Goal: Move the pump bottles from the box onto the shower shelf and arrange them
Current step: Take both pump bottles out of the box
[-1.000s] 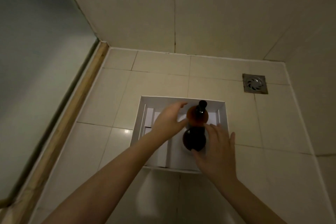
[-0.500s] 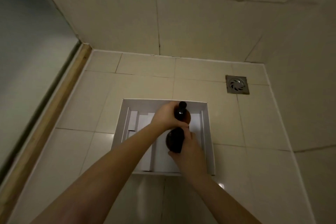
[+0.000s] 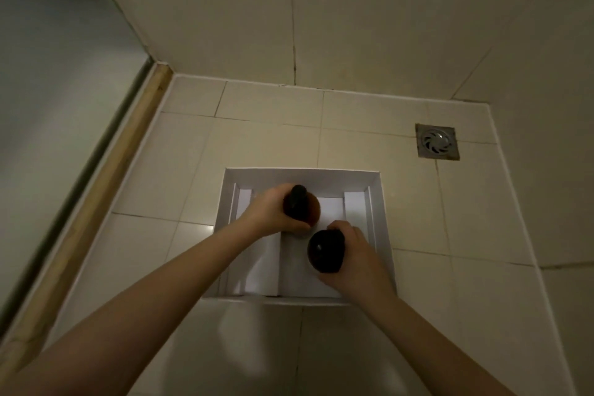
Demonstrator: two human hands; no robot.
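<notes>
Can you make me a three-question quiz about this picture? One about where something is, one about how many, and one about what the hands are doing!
1. Where is the floor drain?
A. Inside the box
B. Beyond the white box, to its right
C. By the glass door

2. How many bottles are in view?
A. One
B. Two
C. Four

3. What are the hands doing?
A. Each grips a bottle
B. Both rest on the floor
C. Both hang open

Answers:
1 B, the drain sits in the floor tile outside the box.
2 B, the amber bottle and the dark bottle.
3 A, the left hand holds the amber one, the right hand the dark one.
</notes>
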